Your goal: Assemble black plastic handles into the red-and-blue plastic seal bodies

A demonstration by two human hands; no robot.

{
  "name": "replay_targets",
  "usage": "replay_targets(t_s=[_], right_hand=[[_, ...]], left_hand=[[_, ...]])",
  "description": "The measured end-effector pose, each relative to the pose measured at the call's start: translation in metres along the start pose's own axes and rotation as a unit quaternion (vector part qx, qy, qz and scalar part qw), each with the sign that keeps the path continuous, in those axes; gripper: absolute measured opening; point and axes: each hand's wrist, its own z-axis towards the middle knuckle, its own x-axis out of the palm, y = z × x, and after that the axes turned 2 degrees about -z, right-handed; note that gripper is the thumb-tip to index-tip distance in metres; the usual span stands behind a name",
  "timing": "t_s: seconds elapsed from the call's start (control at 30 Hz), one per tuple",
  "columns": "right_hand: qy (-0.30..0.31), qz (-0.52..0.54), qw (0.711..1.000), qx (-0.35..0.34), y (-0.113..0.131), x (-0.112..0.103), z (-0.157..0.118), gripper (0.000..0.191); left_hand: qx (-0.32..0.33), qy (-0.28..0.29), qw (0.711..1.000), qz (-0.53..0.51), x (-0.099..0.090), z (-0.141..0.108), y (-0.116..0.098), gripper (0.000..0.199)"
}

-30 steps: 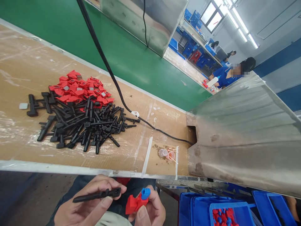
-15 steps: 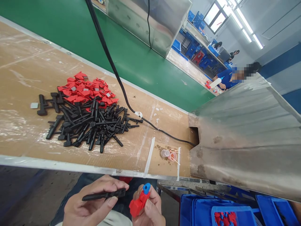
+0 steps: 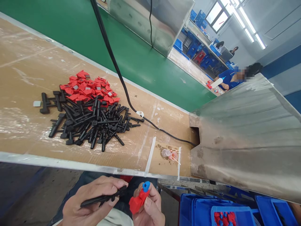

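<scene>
Below the table edge, my left hand [image 3: 94,201] pinches a long black part [image 3: 103,197] between thumb and fingers. Beside it on the right, my right hand [image 3: 152,205] grips a red part [image 3: 138,201] with a blue tip [image 3: 146,186] pointing up. The black and red parts are close together but apart. On the table lie a heap of black parts [image 3: 94,122] and, behind it, a pile of red pieces [image 3: 88,86], some with grey squares on them.
Small cups [image 3: 172,156] with sticks stand between tape strips. A black cable [image 3: 115,62] crosses the table [image 3: 21,125] to a metal housing [image 3: 240,135]. Blue bins [image 3: 202,210] sit below right. A person in blue [image 3: 231,78] works beyond the green panel [image 3: 141,66].
My left hand has turned the black part, so its small side projection now shows underneath. My right hand keeps its hold on the red part, almost unmoved. The view has shifted slightly.
</scene>
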Motion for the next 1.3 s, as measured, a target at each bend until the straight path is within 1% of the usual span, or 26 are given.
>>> replay_targets(t_s=[0.1, 0.27, 0.37, 0.4, 0.47, 0.53, 0.6, 0.7, 0.87, 0.93, 1.03, 1.13, 1.2, 1.3], right_hand=[[-0.004, 0.004, 1.0, -0.004, -0.001, 0.0, 0.0, 0.04], [-0.026, 0.012, 1.0, -0.009, -0.002, 0.0, 0.0, 0.041], [-0.034, 0.017, 0.999, -0.004, -0.003, 0.0, 0.001, 0.043], [-0.037, 0.018, 0.999, -0.001, -0.002, 0.001, 0.001, 0.044], [-0.044, 0.018, 0.999, 0.005, -0.002, 0.002, 0.001, 0.044], [-0.047, 0.023, 0.999, 0.006, -0.001, 0.003, 0.001, 0.044], [-0.046, 0.028, 0.999, 0.004, 0.0, 0.005, 0.001, 0.042], [-0.045, 0.034, 0.998, 0.005, 0.0, 0.004, 0.0, 0.041], [-0.042, 0.049, 0.998, 0.014, -0.007, -0.006, 0.004, 0.038], [-0.028, 0.053, 0.998, 0.033, -0.006, -0.009, 0.007, 0.039], [0.043, 0.056, 0.994, 0.087, 0.003, -0.008, 0.008, 0.038], [0.117, 0.062, 0.984, 0.119, 0.013, -0.003, 0.008, 0.039], [0.142, 0.061, 0.98, 0.123, 0.017, -0.001, 0.006, 0.04], [0.148, 0.059, 0.982, 0.102, 0.018, 0.0, 0.003, 0.04]], left_hand=[[0.056, 0.022, 0.998, -0.008, 0.002, 0.003, -0.002, 0.01], [0.04, 0.028, 0.998, -0.027, -0.002, 0.005, 0.002, 0.008], [0.027, 0.032, 0.998, -0.036, 0.0, 0.003, 0.002, 0.009], [0.014, 0.024, 0.999, -0.041, 0.002, 0.002, 0.001, 0.009], [-0.042, -0.02, 0.998, -0.053, 0.007, -0.003, -0.002, 0.007], [-0.122, -0.072, 0.988, -0.064, 0.012, -0.009, -0.006, 0.016], [-0.185, -0.097, 0.975, -0.072, 0.015, -0.013, -0.008, 0.026], [-0.235, -0.095, 0.964, -0.075, 0.016, -0.016, -0.007, 0.035], [-0.308, -0.09, 0.941, -0.102, 0.013, -0.016, 0.001, 0.045], [-0.323, -0.069, 0.937, -0.115, 0.012, -0.016, 0.002, 0.046], [-0.303, -0.041, 0.948, -0.091, 0.013, -0.019, -0.004, 0.046], [-0.25, -0.053, 0.965, -0.06, 0.018, -0.023, -0.017, 0.039], [-0.219, -0.051, 0.973, -0.047, 0.022, -0.025, -0.025, 0.035], [-0.187, -0.039, 0.981, -0.037, 0.023, -0.028, -0.033, 0.031]])
